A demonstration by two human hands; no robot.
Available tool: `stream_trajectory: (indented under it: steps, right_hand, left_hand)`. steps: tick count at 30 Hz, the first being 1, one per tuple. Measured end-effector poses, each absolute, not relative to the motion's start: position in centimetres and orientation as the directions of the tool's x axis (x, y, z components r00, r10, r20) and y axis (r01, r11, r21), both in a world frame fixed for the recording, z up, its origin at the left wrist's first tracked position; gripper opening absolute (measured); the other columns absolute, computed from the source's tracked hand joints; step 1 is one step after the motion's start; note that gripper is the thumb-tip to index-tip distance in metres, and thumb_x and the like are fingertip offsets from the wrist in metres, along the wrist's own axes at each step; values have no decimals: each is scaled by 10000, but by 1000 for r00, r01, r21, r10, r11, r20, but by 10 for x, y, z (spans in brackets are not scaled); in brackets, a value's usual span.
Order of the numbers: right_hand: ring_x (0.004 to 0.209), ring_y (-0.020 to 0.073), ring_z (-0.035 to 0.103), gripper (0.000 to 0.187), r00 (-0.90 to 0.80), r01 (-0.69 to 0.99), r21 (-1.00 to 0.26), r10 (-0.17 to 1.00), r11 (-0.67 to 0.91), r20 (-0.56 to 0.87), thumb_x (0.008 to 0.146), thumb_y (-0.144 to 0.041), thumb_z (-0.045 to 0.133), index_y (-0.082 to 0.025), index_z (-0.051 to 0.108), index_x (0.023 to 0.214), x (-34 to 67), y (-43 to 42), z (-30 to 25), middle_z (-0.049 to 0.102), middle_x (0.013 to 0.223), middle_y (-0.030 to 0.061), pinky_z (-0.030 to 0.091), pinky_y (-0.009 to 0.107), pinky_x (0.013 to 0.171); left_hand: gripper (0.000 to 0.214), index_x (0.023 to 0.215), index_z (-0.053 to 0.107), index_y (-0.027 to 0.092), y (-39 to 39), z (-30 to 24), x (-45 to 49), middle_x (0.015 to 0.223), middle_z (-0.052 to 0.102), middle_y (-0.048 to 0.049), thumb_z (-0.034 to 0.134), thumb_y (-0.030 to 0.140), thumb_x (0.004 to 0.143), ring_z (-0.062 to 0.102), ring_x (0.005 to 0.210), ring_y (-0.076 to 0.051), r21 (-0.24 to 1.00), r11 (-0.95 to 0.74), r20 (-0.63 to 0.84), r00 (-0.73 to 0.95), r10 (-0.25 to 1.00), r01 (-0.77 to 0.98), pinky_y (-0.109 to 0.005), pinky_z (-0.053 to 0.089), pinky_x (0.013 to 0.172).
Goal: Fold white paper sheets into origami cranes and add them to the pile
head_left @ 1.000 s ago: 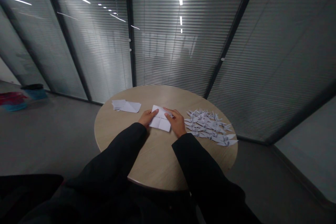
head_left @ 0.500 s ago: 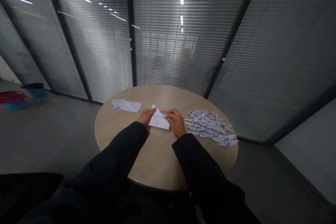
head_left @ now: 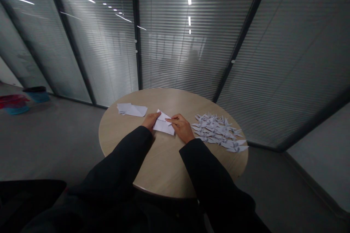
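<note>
Between my two hands, above the round table [head_left: 158, 169], is a white sheet of paper [head_left: 163, 126] with a folded flap at its upper part. My left hand [head_left: 150, 121] pinches its left edge, thumb on top. At the right edge, my right hand [head_left: 182, 126] grips the paper, with the index finger lying across the flap. A cluster of folded white paper cranes [head_left: 218, 131] lies on the table just right of my right hand. To the left, beyond my left hand, rests a loose pile of white paper sheets [head_left: 133, 110].
A glass partition with blinds [head_left: 177, 65] stands right behind the table. On the floor at the far left are a blue bin with a black liner [head_left: 38, 95] and another with a red liner [head_left: 15, 103]. A dark chair-like shape [head_left: 30, 196] is at the lower left.
The paper has tilted and shifted slightly left. The flap lies flatter, and my right index finger has moved a little left across it. The cranes and the pile have not moved.
</note>
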State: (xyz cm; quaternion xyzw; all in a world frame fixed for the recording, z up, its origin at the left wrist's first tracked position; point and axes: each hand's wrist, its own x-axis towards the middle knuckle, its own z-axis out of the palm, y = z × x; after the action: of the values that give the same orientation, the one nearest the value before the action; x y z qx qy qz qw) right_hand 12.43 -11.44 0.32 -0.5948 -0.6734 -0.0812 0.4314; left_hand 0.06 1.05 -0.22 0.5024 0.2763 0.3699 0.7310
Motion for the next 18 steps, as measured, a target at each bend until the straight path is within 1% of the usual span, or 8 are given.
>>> stream_trajectory:
  steps: [3,5,7,9,14,18]
  right_hand:
    - [846,147,557,328,64,880,-383,728,282,683,820,-114,491,-282,692,1019,127,-113,1,566,927,36,457,274,783]
    - [842,150,555,321,58,883,-375,726,283,685,819,-116,495,-268,693,1020,128,-112,0,563,917,40,458,276,785]
    - [839,150,552,319,55,883,-372,727,284,685,817,-111,498,-260,694,1021,129,-111,0,562,902,40,457,274,788]
    - [836,146,549,325,46,881,-372,729,293,683,816,-101,498,-261,692,1021,129,-111,0,560,897,37,454,270,792]
    - [828,143,545,345,0,868,-365,735,337,678,805,-71,489,-243,690,1027,130,-110,-1,549,883,38,456,274,790]
    - [826,141,545,365,-13,845,-384,731,373,682,791,-65,477,-243,691,1026,128,-110,-1,545,884,38,457,270,792]
  left_hand:
    - [206,708,645,97,12,-2,-1,604,637,-73,649,298,662,575,514,-155,930,229,-6,609,793,-289,-252,430,494]
    - [289,820,671,76,12,-1,-2,673,659,-93,655,313,654,592,554,-162,923,218,42,645,763,-318,-254,434,514]
    - [365,879,676,69,11,1,-4,702,663,-98,673,349,646,593,565,-160,921,193,83,656,750,-338,-254,429,522]
    - [389,861,677,76,8,4,-5,683,658,-87,705,386,628,582,551,-151,933,168,87,653,753,-318,-252,418,522]
    - [391,662,642,87,4,7,-5,552,611,-49,783,427,529,520,459,-117,974,131,16,633,774,-186,-243,379,485]
    - [421,659,626,97,7,4,-5,538,602,-32,787,451,500,514,448,-116,978,96,40,619,785,-185,-240,370,473]
